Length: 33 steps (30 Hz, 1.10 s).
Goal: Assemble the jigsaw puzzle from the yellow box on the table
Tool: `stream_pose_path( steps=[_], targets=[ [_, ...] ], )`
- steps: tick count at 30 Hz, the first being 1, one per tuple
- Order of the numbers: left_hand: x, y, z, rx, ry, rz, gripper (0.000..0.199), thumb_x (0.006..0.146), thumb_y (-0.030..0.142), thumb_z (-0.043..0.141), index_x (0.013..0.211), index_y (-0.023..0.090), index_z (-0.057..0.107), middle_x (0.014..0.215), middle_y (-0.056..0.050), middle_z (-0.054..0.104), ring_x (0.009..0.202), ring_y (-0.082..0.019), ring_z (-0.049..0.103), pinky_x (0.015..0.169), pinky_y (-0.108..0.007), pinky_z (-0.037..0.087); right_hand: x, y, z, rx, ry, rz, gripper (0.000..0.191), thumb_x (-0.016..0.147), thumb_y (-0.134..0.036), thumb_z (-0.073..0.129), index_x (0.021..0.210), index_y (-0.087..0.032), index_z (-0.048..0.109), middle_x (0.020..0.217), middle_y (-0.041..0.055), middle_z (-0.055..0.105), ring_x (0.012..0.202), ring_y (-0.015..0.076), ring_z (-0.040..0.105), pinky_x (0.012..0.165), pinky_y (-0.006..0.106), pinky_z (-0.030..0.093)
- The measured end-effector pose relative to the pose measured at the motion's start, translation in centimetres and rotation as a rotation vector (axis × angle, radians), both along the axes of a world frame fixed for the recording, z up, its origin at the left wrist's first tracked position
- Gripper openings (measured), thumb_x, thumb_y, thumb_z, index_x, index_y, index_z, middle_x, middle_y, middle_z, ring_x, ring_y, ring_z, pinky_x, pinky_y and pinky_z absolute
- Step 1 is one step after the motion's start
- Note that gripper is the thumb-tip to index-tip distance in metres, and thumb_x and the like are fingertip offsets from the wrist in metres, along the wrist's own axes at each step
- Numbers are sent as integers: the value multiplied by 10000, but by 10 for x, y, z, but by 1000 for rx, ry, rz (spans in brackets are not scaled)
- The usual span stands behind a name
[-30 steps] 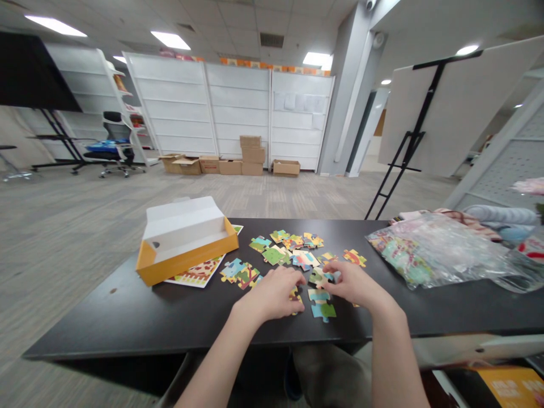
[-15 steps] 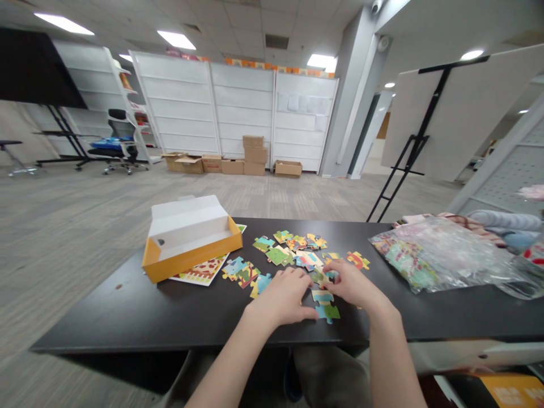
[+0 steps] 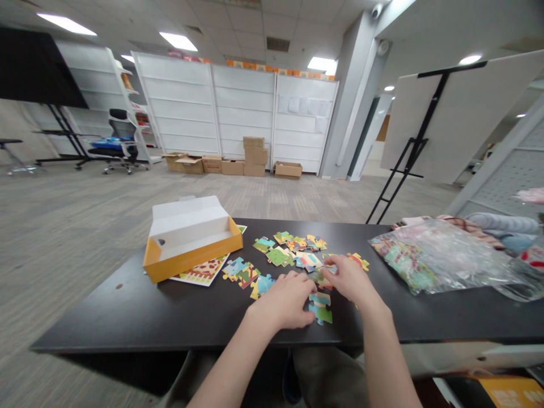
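Several loose cardboard puzzle pieces lie on the black table. My left hand rests low over them, its fingers bent but apart, with the thumb beside two joined puzzle pieces. Those two form a short strip, light blue above and green below, and the hand touches or nearly touches its left edge. My right hand reaches in from the right, thumb and forefinger apart over a greenish puzzle piece. Its other fingers cover more pieces, so contact there is partly hidden.
An orange box with a white inside stands open at the left, on a printed picture sheet. A clear plastic bag lies at the right beside folded cloths. The black table ends close to my body.
The joined pair of pieces has shifted slightly left. My right hand has moved a little left and away from me, its thumb and forefinger now further forward. The left hand has barely moved.
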<state>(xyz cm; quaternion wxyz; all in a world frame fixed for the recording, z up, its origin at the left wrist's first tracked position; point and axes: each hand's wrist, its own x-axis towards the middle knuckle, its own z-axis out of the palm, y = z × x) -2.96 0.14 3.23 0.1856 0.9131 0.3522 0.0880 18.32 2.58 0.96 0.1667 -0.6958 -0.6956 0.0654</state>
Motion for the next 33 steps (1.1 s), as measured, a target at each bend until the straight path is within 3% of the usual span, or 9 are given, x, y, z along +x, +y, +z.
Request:
stream_pose_path(
  steps=[5, 8, 17, 24, 26, 28, 31, 33],
  targets=[
    [0, 0, 6, -24, 33, -3, 390, 773, 395, 710, 1117, 218, 665, 1213, -87, 647, 1142, -325, 567, 957, -464, 497, -31, 9, -3, 45, -21, 20, 321, 853, -454, 661, 1018, -184, 714, 1113, 119, 696, 994, 265, 649, 795, 314, 439],
    [-1, 0, 6, -36, 27, -11, 406, 745, 402, 735, 1101, 221, 662, 1215, -86, 643, 1129, -323, 571, 961, -467, 498, -42, 11, -4, 38, -33, 2, 278, 826, -414, 691, 995, -193, 709, 1105, 112, 688, 997, 269, 641, 794, 320, 433],
    [-6, 4, 3, -57, 27, -4, 388, 724, 374, 735, 1081, 235, 670, 1156, -80, 651, 1109, -309, 579, 979, -452, 483, -40, 12, -8, 64, -59, -39, 228, 840, -392, 671, 979, -217, 719, 1092, 117, 689, 1057, 311, 593, 895, 376, 406],
    [-11, 9, 4, -42, 12, 26, 432, 729, 436, 769, 1098, 234, 671, 1126, -82, 680, 1096, -309, 609, 940, -416, 501, -39, 11, -7, 65, 23, -2, 215, 828, -363, 671, 959, -195, 701, 1049, 111, 693, 1027, 284, 612, 887, 357, 411],
    [-16, 13, 6, -22, -16, 89, 313, 799, 409, 702, 1058, 236, 671, 1094, -72, 696, 1046, -280, 636, 892, -379, 512, -37, 9, -6, 76, 58, 50, 204, 817, -338, 681, 962, -195, 696, 1061, 100, 682, 1032, 267, 610, 892, 344, 413],
    [-24, 19, 9, 31, -14, 234, 180, 874, 339, 599, 1002, 230, 664, 1047, -68, 708, 995, -256, 654, 843, -355, 513, -35, 7, -6, 69, 78, 113, 209, 800, -331, 703, 962, -199, 694, 1053, 86, 673, 1029, 251, 608, 888, 331, 416],
    [-36, 30, 11, 159, 52, 501, 168, 921, 282, 514, 1006, 210, 640, 1062, -95, 704, 1028, -277, 643, 846, -381, 505, -32, 4, -6, 18, 90, 181, 236, 754, -365, 755, 925, -210, 703, 1000, 65, 670, 997, 243, 610, 856, 320, 426],
    [-42, 37, 8, 214, 94, 598, 205, 925, 317, 528, 1065, 199, 620, 1119, -117, 690, 1082, -303, 618, 869, -406, 497, -31, 3, -4, -4, 103, 220, 240, 745, -403, 769, 884, -215, 715, 948, 56, 673, 966, 241, 614, 829, 313, 430]
  ],
)
